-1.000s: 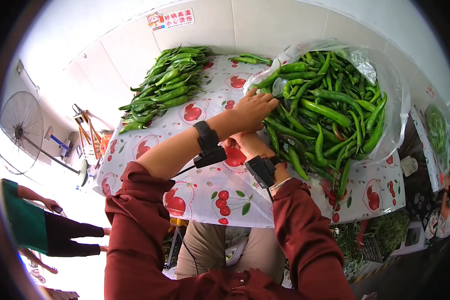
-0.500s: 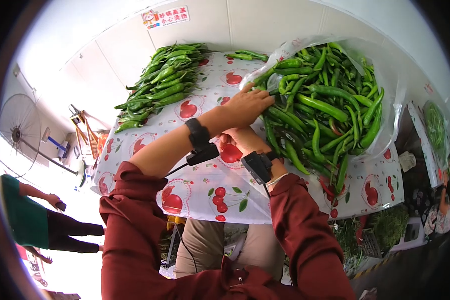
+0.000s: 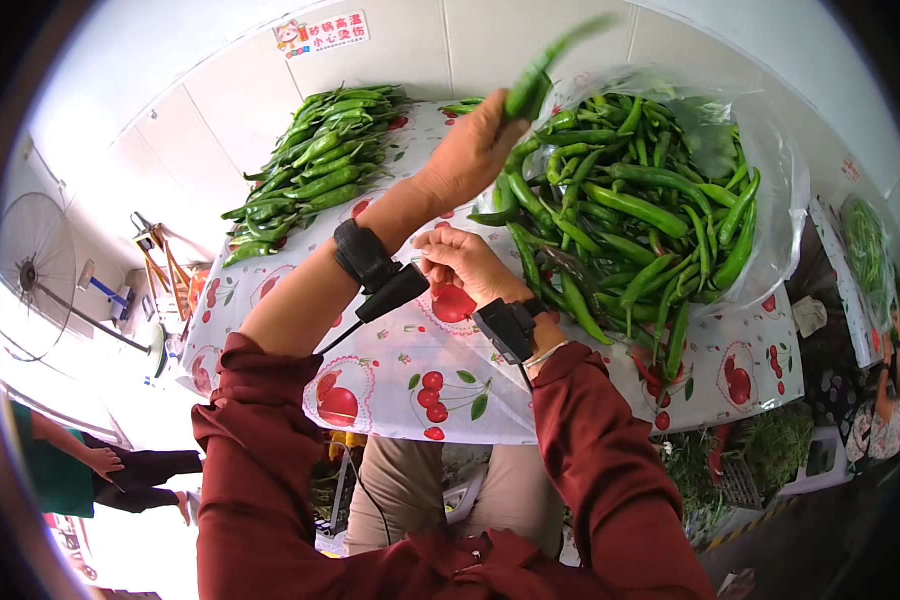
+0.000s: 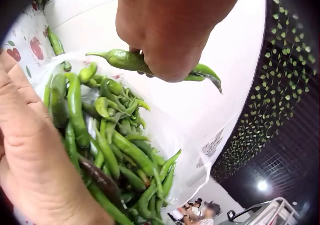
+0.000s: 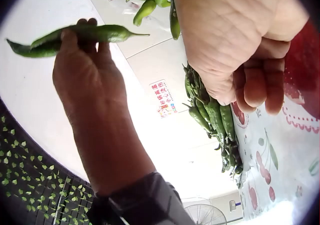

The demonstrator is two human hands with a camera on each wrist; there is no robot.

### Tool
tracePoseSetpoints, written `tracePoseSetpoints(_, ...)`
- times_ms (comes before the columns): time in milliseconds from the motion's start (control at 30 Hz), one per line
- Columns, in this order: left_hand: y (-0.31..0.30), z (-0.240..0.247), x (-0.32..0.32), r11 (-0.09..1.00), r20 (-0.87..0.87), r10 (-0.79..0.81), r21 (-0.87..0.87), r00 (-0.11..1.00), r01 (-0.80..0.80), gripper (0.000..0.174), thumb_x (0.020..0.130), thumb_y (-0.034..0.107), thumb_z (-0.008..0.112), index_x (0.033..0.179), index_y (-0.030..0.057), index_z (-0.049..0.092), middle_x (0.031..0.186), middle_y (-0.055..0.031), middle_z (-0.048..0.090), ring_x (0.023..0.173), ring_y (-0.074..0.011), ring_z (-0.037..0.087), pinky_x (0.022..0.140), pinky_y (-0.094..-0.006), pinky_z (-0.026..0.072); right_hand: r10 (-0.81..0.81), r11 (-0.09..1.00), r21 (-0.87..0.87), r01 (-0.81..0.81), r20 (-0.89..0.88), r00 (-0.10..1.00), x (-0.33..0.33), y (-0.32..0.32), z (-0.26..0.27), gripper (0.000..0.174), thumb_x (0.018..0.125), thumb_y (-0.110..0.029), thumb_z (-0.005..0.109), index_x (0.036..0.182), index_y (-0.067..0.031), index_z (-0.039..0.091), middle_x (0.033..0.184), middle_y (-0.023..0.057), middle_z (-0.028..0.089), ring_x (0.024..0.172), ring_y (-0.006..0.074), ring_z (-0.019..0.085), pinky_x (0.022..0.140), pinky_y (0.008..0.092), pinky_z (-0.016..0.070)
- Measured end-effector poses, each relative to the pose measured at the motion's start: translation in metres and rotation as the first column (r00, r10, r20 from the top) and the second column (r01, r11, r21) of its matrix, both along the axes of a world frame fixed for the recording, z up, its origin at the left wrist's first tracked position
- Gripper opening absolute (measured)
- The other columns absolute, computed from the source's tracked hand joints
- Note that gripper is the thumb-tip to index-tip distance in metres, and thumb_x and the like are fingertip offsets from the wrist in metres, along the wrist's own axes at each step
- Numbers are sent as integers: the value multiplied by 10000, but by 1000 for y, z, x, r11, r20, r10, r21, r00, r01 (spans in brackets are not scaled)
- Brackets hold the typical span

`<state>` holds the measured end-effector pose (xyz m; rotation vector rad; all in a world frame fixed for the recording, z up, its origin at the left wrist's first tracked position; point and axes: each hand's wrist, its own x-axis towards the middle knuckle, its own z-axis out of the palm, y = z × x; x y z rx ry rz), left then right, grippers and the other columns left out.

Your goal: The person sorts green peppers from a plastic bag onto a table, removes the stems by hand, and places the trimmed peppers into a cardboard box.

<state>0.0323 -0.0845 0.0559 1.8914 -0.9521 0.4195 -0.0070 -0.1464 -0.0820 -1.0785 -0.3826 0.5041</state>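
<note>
My left hand (image 3: 470, 155), raised beyond the table's far side, grips a long green chili pepper (image 3: 530, 85) around its middle. In the right wrist view the chili pepper (image 5: 112, 33) sticks out on both sides of the fist, and its far end looks doubled. My right hand (image 3: 465, 262) hovers over the tablecloth, its fingers loosely curled with nothing visible in them. Beside it, a clear plastic bag (image 3: 785, 200) bulges with loose green chili peppers (image 3: 660, 205). In the left wrist view the right hand (image 4: 35, 150) overlaps that heap.
A neat pile of green peppers (image 3: 315, 165) lies at the table's back left. The tablecloth (image 3: 510, 405) carries a cherry and apple print. A tiled wall (image 3: 400, 60) bounds the back, and a person in green (image 3: 55, 460) stands at the left.
My left hand has lifted from the bag's near edge, up and away, and now carries a chili pepper. The right hand has shifted left, out from under it.
</note>
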Motion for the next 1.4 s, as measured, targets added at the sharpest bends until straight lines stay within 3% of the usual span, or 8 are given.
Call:
tracePoseSetpoints(67,9,9,0,974,-68,-60,-222,996,44,187,931,180,475,1036,26,474,914,-92,602,768,-152,527,697,-284,435,-3,1000,5,3,3,1000,0,0,-1,210,891,-156,529,1034,-4,551,755,47,566,583,79,544,550,253,512)
tracePoseSetpoints(100,18,15,-6,963,-144,-106,-262,984,65,233,963,148,407,1159,33,458,1060,-60,585,930,-115,532,781,-261,453,8,1000,17,-7,-6,1000,-1,-1,1,214,894,-156,520,1043,-5,549,759,45,562,589,76,541,552,256,513)
tracePoseSetpoints(333,78,-23,-23,723,-434,-224,-675,873,-150,209,963,174,374,1088,22,446,1050,-123,542,1017,-217,532,868,-358,445,0,998,56,3,-46,999,-5,-2,8,249,857,-126,544,1073,-6,513,780,69,562,569,89,539,532,258,514)
tracePoseSetpoints(567,106,-87,-40,620,-579,-292,-720,761,-310,229,960,190,390,1106,22,443,1063,-129,534,1017,-230,528,838,-377,482,15,1000,21,-15,12,1000,-7,0,16,368,842,-163,604,1146,-5,468,839,85,580,598,101,558,550,253,512)
tracePoseSetpoints(833,104,-93,-46,731,-656,-298,-624,693,-276,280,964,205,396,1173,20,426,1130,-120,517,1075,-222,513,912,-373,452,49,999,-6,-50,-64,997,-3,-2,11,217,868,-167,580,1018,-13,552,744,47,577,480,86,521,459,226,452)
tracePoseSetpoints(933,122,-87,-49,828,-678,-123,-472,724,-302,326,962,208,400,1232,26,408,1144,-125,530,1082,-209,514,933,-354,433,24,1000,19,-23,-83,996,-3,-2,8,187,873,-170,574,991,-27,554,725,47,576,479,91,527,459,239,464)
tracePoseSetpoints(1133,167,-78,-57,921,-714,63,-227,697,-316,260,944,203,409,1117,19,473,866,-53,581,676,-101,535,568,-234,438,-17,999,26,19,-90,996,-3,-3,9,196,895,-184,541,1012,-28,555,740,44,572,522,93,538,499,261,495)
tracePoseSetpoints(1400,129,-104,-77,956,-773,113,-87,624,-281,250,947,244,405,1067,40,488,851,-42,581,694,-92,528,605,-231,442,-15,1000,26,17,-83,996,-7,-3,14,257,889,-234,562,1060,-42,559,824,38,589,640,120,589,577,275,522)
